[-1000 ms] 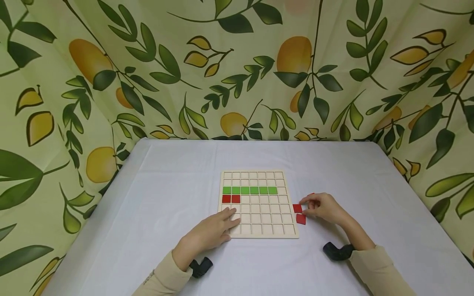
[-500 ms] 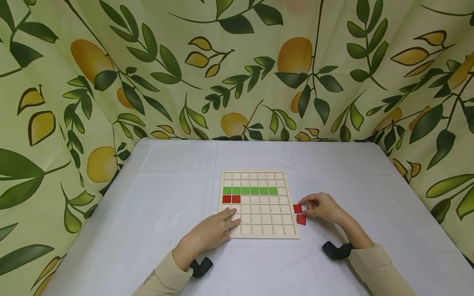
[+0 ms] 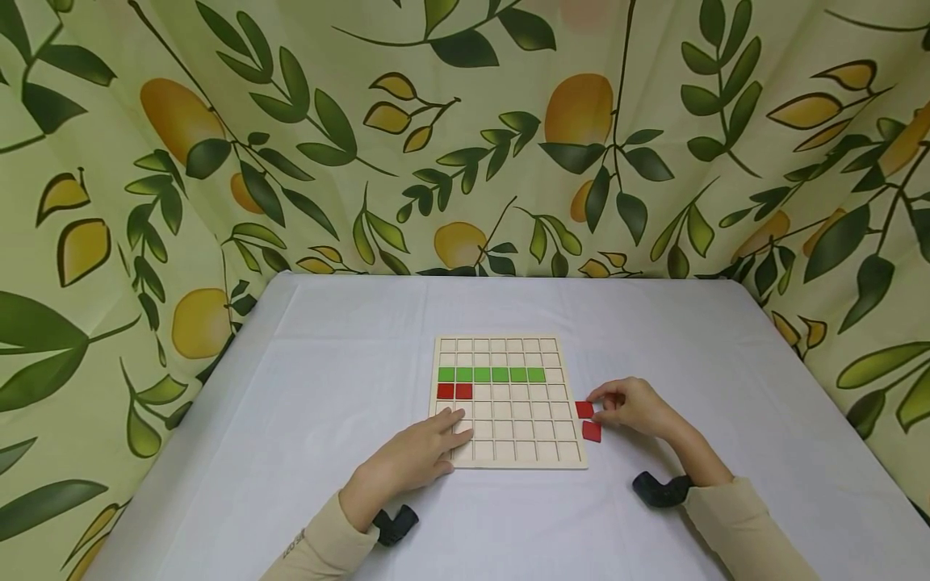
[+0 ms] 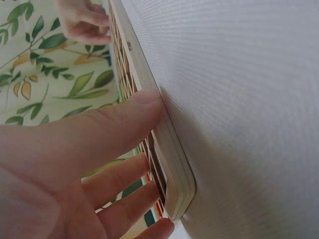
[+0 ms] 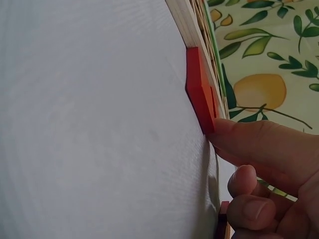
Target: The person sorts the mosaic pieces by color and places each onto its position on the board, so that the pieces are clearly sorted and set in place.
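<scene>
A pale wooden grid board [image 3: 523, 432] lies on the table, with a row of green tiles [image 3: 491, 374] and two red tiles [image 3: 454, 391] in its squares. My left hand [image 3: 417, 448] rests on its near left corner, fingers extended over the squares. In the left wrist view, the thumb presses the board's side edge [image 4: 172, 169]. Just off the board's right side, my right hand [image 3: 635, 407] pinches a loose red tile [image 3: 584, 410] between thumb and forefinger. Another red tile [image 3: 592, 432] lies nearer me; in the right wrist view, this tile [image 5: 198, 92] stands in front.
One more red piece [image 5: 223, 211] shows beneath the right hand's curled fingers in the right wrist view. A white cloth [image 3: 349, 347] covers the table. Leaf-and-fruit patterned fabric [image 3: 465, 161] hangs behind and at both sides. Black bands [image 3: 663, 492] are on both wrists.
Both hands and the tiles stay where they were. A sliver of red beyond the right hand's knuckles, visible a second ago, is now hidden.
</scene>
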